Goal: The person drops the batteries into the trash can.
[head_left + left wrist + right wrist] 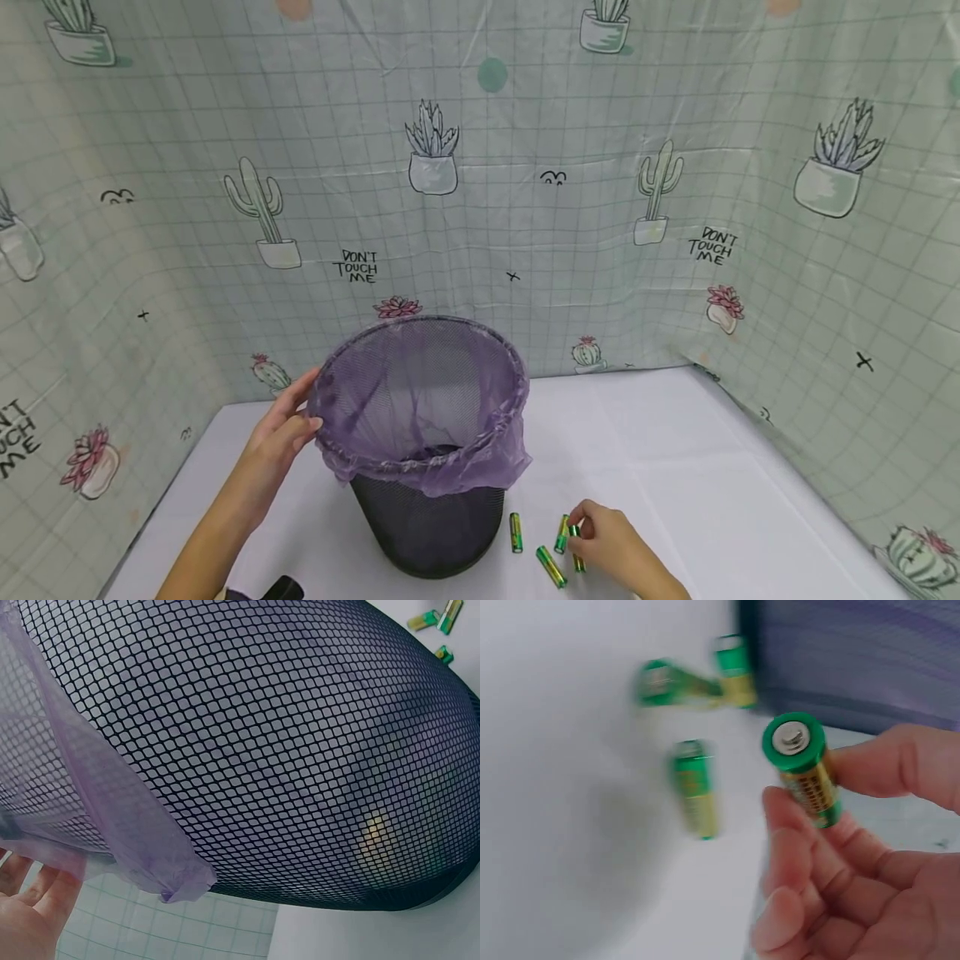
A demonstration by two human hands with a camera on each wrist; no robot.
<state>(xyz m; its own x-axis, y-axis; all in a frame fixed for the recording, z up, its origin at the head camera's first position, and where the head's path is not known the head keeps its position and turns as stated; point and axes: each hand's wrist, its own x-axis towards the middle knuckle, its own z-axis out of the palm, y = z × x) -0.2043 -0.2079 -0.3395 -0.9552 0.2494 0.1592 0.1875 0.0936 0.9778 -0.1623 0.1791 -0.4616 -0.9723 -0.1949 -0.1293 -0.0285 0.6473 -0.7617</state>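
Note:
A black mesh wastebasket [435,533] stands on the table, lined with a thin purple bag [480,462] folded out over its rim. My left hand [281,429] holds the rim on its left side, thumb and fingers on the bag's edge; in the left wrist view, the fingers [56,889] lie against the liner. Low at the right, my right hand [611,542] pinches a green and gold battery [806,769] between thumb and fingers. Three similar batteries lie loose between that hand and the basket: one nearest the basket [516,533], a slanted one [551,567] and another [562,533].
White cloth covers the table [637,442]. A curtain [480,225] printed with cacti hangs behind and along both sides. A black cylindrical object [283,588] shows at the bottom edge by my left forearm. Through the mesh, a yellowish blur [376,836] is visible low in the basket.

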